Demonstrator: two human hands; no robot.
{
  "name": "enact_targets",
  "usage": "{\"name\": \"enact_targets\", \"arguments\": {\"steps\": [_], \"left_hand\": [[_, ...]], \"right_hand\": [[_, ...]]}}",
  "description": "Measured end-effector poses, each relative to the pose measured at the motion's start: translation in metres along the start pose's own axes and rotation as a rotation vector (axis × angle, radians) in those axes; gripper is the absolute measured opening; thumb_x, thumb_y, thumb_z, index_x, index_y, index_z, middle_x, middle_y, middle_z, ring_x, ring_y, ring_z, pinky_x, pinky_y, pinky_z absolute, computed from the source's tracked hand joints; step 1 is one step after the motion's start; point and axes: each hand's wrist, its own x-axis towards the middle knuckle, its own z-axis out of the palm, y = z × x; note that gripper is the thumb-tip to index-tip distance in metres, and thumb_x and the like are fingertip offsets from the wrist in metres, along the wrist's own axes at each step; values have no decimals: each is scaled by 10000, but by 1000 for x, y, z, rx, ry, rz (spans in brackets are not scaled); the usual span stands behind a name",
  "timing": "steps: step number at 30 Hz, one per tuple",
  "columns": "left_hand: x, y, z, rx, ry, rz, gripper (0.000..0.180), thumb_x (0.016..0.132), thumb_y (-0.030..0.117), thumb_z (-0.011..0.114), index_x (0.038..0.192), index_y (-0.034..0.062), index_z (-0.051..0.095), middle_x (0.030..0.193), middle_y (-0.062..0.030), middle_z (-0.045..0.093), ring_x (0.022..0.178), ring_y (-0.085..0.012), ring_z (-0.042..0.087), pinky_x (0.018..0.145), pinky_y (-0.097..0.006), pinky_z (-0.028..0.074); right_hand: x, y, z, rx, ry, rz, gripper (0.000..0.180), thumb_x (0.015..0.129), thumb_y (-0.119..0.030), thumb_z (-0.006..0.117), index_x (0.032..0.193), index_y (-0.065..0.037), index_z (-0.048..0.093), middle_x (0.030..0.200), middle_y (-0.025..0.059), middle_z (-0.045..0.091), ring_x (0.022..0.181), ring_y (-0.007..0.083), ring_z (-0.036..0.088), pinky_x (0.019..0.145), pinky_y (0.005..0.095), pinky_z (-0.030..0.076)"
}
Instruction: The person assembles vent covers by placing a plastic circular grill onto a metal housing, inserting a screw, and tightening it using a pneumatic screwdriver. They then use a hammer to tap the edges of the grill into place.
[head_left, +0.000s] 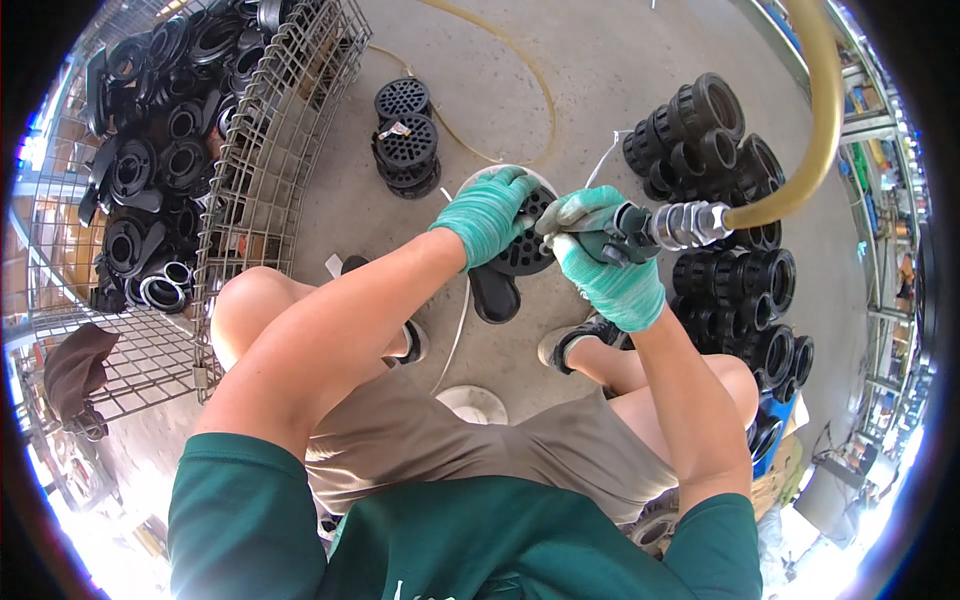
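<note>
Grate (pixel 525 254) lies just right of the left hand (pixel 484 218), fingers gripping its edge, while the right hand (pixel 610 275) clasps the air tool (pixel 631 222), long axis sideways, just beside it.

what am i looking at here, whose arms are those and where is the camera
No robot here: these are one person's own arms, seen by a wide fisheye camera worn on the head, looking down, so straight edges bend. The gloved right hand holds a hand tool joined by a metal coupling to a yellow hose. The gloved left hand rests on a black perforated disc. On the floor ahead stand stacked perforated black parts; to the right, ribbed black fittings. At left, a wire-mesh cage holds more black parts.
</note>
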Motion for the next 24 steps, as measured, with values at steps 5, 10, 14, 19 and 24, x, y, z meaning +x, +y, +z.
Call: {"name": "enact_targets", "arguments": {"steps": [5, 10, 14, 19, 24], "left_hand": [[-2, -1, 4, -8, 75, 15, 459, 807, 147, 759, 1241, 69, 634, 1272, -161, 629, 1191, -382, 584, 1030, -452, 483], [0, -3, 6, -30, 60, 8, 468, 801, 143, 763, 1244, 70, 633, 1269, -164, 625, 1191, -381, 585, 1038, -448, 480], [-1, 0, 5, -1, 61, 10, 475, 800, 140, 761, 1251, 69, 630, 1264, -166, 626, 1192, -382, 585, 1040, -450, 477], [1, -2, 3, 1, 8, -9, 478, 856, 167, 708, 1312, 67, 604, 1327, -189, 599, 1225, -399, 575, 1059, -447, 477], [2, -1, 4, -28, 9, -14, 484, 826, 154, 733, 1289, 73, 616, 1306, -182, 609, 1212, -392, 579, 1048, -451, 477]], "right_hand": [[1, -2, 1, 64, 3, 23, 342, 834, 166, 607, 1085, -62, 560, 1054, 128, 680, 969, 182, 673, 867, 335, 583], [2, -3, 0, 35, 14, 20, 339, 835, 162, 608, 1086, -62, 565, 1051, 123, 681, 979, 187, 677, 865, 338, 585], [1, -5, 2, 37, 46, 53, 336, 834, 155, 610, 1089, -60, 568, 1053, 122, 688, 981, 189, 683, 859, 344, 586], [2, -1, -3, 6, 5, 36, 331, 838, 140, 618, 1102, -55, 573, 1062, 122, 701, 973, 189, 693, 864, 343, 586], [3, -7, 1, -56, 13, 35, 331, 836, 138, 621, 1100, -55, 573, 1060, 116, 702, 975, 190, 697, 868, 342, 584]]}}
